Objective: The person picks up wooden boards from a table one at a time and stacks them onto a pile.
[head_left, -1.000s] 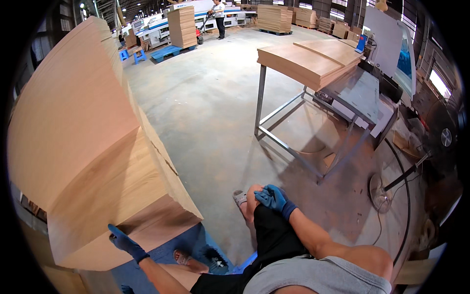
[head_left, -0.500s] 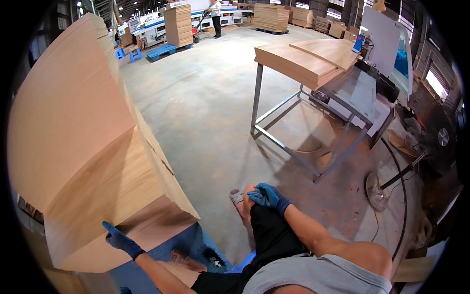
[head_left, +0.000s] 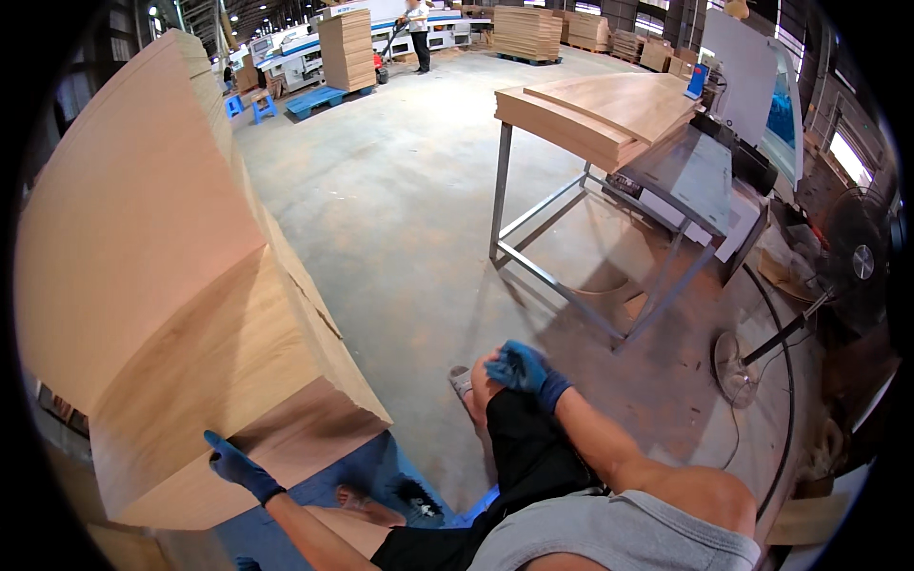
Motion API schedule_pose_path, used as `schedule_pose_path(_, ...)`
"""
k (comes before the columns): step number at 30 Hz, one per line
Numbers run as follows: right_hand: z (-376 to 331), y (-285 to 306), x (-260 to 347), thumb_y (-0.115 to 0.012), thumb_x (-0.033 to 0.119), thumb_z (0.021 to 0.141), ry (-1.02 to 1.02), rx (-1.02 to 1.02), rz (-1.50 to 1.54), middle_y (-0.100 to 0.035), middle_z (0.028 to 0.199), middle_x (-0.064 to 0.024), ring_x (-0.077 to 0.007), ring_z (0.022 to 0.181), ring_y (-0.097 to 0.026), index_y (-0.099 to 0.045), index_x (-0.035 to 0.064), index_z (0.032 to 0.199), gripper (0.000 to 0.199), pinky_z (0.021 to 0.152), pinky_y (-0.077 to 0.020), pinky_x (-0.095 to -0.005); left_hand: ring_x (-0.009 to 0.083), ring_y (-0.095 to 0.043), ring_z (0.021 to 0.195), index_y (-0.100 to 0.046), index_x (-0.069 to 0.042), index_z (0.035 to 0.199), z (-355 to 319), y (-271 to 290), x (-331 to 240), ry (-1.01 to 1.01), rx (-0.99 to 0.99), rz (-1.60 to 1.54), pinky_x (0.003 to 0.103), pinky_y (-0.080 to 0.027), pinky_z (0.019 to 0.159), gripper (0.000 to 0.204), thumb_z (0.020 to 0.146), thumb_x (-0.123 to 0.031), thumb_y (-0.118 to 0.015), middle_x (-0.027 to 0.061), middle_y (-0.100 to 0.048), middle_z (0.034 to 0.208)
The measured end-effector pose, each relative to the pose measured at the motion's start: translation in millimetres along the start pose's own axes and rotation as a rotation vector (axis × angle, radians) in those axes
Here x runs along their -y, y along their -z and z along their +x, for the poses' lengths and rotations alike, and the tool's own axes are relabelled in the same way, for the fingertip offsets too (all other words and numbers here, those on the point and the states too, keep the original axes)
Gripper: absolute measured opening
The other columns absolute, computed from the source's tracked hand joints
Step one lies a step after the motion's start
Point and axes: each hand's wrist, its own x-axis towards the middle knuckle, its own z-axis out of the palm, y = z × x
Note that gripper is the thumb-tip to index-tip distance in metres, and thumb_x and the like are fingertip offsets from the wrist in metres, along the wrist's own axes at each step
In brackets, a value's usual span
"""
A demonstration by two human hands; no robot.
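My left hand [head_left: 240,466], in a blue glove, lies against the near edge of the lower stack of wooden boards [head_left: 200,381]. One digit stretches out over the top face, and the other fingers are partly hidden. Behind that rises a taller stack of boards [head_left: 133,219]. My right hand [head_left: 522,366], also gloved in blue, is just above my bent knee. Its fingers are loosely bent, with nothing visible in them.
A metal-framed table [head_left: 500,190] at right carries stacked boards [head_left: 609,109], beside a grey work surface [head_left: 681,176]. A standing fan [head_left: 857,262] and a black cable [head_left: 785,381] are further right. A person [head_left: 419,33] stands far off near a blue pallet [head_left: 314,102].
My right hand has lifted slightly off the knee, and its fingers have bent differently. My left hand remains at the boards. The view has shifted slightly.
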Motion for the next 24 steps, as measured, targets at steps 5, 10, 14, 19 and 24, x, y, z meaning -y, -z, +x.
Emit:
schedule_pose_path(5, 2, -16, 122, -0.054, 0.036, 0.092, 0.493, 0.089, 0.102, -0.066, 0.089, -0.0107, -0.0307, 0.094, -0.064, -0.061, 0.0076, 0.086, 0.029, 0.091, -0.0503, -0.0485, 0.0215, -0.047, 0.067, -0.057, 0.007, 0.075, 6, 1, 15, -0.026, 0.037, 0.023, 0.036, -0.042, 0.063, 0.064, 0.084, -0.056, -0.061, 0.0122, -0.059, 0.074)
schedule_pose_path(10, -49, -83, 240, -0.055, 0.050, 0.090, 0.649, 0.139, 0.161, -0.063, 0.098, -0.0199, -0.0382, 0.103, -0.059, -0.058, 0.0025, 0.082, 0.048, 0.095, -0.0468, -0.0518, 0.0221, -0.050, 0.071, -0.059, 0.007, 0.085, 1, 9, 24, -0.030, 0.032, -0.083, 0.035, -0.043, 0.067, 0.057, 0.088, -0.050, -0.060, 0.0133, -0.061, 0.081)
schedule_pose_path(14, -64, -121, 309, -0.060, 0.055, 0.084, 0.770, 0.065, 0.110, -0.062, 0.098, -0.0211, -0.0390, 0.100, -0.059, -0.053, 0.0021, 0.090, 0.053, 0.094, -0.0475, -0.0535, 0.0142, -0.053, 0.081, -0.060, 0.006, 0.102, -34, 21, 1, 0.076, 0.130, -0.259, 0.026, -0.044, 0.073, 0.041, 0.094, -0.034, -0.054, 0.0074, -0.060, 0.098)
schedule_pose_path(19, -47, -144, 355, -0.060, 0.045, 0.087, 0.741, 0.089, 0.047, -0.059, 0.111, -0.0226, -0.0394, 0.105, -0.059, -0.047, 0.0044, 0.112, 0.050, 0.093, -0.0474, -0.0552, 0.0177, -0.060, 0.096, -0.056, 0.006, 0.121, -78, 34, -54, -0.553, -0.177, -0.076, 0.030, -0.048, 0.085, 0.037, 0.098, -0.021, -0.046, 0.0117, -0.062, 0.113)
schedule_pose_path(24, -28, -172, 274, -0.054, 0.029, 0.093, 0.755, 0.245, -0.079, -0.058, 0.112, -0.0210, -0.0382, 0.097, -0.062, -0.045, 0.0043, 0.120, 0.038, 0.089, -0.0517, -0.0526, 0.0201, -0.060, 0.102, -0.056, 0.005, 0.122, -135, 21, -95, -0.205, 0.440, -0.621, 0.034, -0.050, 0.089, 0.036, 0.097, -0.019, -0.045, 0.0142, -0.061, 0.114)
